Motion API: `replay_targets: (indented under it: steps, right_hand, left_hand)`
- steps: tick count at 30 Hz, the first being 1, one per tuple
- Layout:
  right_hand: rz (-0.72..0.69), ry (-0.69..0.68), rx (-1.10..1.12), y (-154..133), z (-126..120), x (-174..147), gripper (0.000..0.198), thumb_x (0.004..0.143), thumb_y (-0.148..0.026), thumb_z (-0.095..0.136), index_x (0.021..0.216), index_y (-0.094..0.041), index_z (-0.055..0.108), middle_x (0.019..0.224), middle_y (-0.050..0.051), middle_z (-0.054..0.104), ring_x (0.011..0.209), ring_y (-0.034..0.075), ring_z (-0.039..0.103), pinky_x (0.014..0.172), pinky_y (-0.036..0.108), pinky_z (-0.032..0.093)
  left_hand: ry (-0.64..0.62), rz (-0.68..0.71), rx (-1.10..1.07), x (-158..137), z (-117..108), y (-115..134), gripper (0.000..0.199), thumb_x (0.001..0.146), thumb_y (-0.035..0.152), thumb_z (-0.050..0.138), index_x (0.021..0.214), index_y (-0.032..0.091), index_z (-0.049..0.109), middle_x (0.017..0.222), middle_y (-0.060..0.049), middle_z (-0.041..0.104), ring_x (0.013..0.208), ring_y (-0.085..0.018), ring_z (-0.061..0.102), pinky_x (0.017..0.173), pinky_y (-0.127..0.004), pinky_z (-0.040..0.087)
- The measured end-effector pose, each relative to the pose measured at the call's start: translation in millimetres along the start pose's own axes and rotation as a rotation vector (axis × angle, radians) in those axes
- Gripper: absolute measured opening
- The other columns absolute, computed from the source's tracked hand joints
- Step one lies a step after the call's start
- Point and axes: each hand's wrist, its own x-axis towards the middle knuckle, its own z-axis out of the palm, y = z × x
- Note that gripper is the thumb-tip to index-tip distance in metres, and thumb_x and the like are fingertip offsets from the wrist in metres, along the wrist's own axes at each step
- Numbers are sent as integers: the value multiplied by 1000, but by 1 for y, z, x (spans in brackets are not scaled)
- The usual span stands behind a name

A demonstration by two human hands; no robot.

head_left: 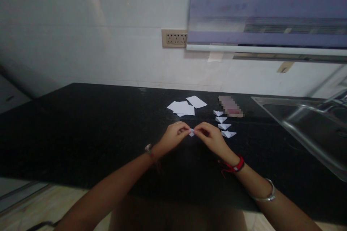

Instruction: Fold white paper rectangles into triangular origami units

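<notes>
A small folded piece of white paper (192,133) is pinched between my two hands over the dark counter. My left hand (175,132) grips its left side between thumb and fingers, and my right hand (210,135) grips the right side the same way. Part of the paper is hidden behind the fingertips. Just beyond my hands lies a loose pile of flat white paper sheets (183,108), with another sheet (196,101) at its upper right. To the right of my right hand, several folded white paper triangles (228,134) lie in a column.
The black countertop (94,126) runs along a white tiled wall. A pixelated pinkish flat object (231,106) lies behind the triangles. On the right is a metal sink (311,122) with a faucet. A socket panel (175,38) and a purple striped blind (265,11) are on the wall.
</notes>
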Motion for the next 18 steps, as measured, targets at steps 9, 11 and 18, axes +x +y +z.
replay_targets:
  steps: [9,11,18]
  right_hand:
    - [43,97,177,2,4,-2,10,74,-25,55,71,-17,60,72,3,57,67,14,52,60,26,40]
    - [41,101,215,1,3,-2,10,74,-25,55,70,-17,59,71,2,56,67,14,51,61,26,40]
    - [55,164,377,-9,5,-4,9,75,-24,54,70,-17,57,71,1,52,66,12,50,56,24,40]
  left_hand:
    - [102,-36,-149,-3,1,14,16,76,19,49,63,13,57,63,0,54,58,-8,53,56,-20,42]
    - [113,-38,-194,-3,1,17,16,76,17,49,63,13,57,63,0,54,57,-8,54,55,-19,43]
    - [199,52,-320,-4,-1,21,11,75,15,51,65,13,55,67,0,52,59,-7,53,55,-19,45]
